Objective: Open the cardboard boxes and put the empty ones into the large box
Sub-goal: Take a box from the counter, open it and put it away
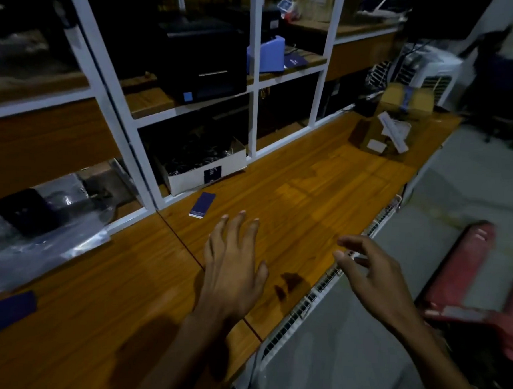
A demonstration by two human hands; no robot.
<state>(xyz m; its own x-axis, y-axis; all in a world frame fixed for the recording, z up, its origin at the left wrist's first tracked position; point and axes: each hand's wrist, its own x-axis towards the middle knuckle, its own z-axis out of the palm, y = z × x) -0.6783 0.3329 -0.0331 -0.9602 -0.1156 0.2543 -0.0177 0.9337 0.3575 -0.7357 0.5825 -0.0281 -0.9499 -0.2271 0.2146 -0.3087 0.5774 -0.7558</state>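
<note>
The frame is dim and blurred toward its edges. At the far right end of the wooden counter (309,191) stand two cardboard boxes: the near cardboard box (380,138), with pale labels and a white strip lying across its top, and the far cardboard box (407,98) directly behind it, crossed by a blue band. Whether either is sealed cannot be made out, and neither shows a clear long axis. One white carton (203,173) of dark cables sits in the shelf bay, its top open. One small navy card box (202,205) lies flat on the counter, long axis running away from the viewer. A red object (465,264) on the floor is blurred and cut off at the right edge.

Two hands are visible. The left hand (233,267) hovers over the counter, fingers spread, holding nothing. The right hand (376,272) hangs past the counter edge, fingers loosely curled, empty.
</note>
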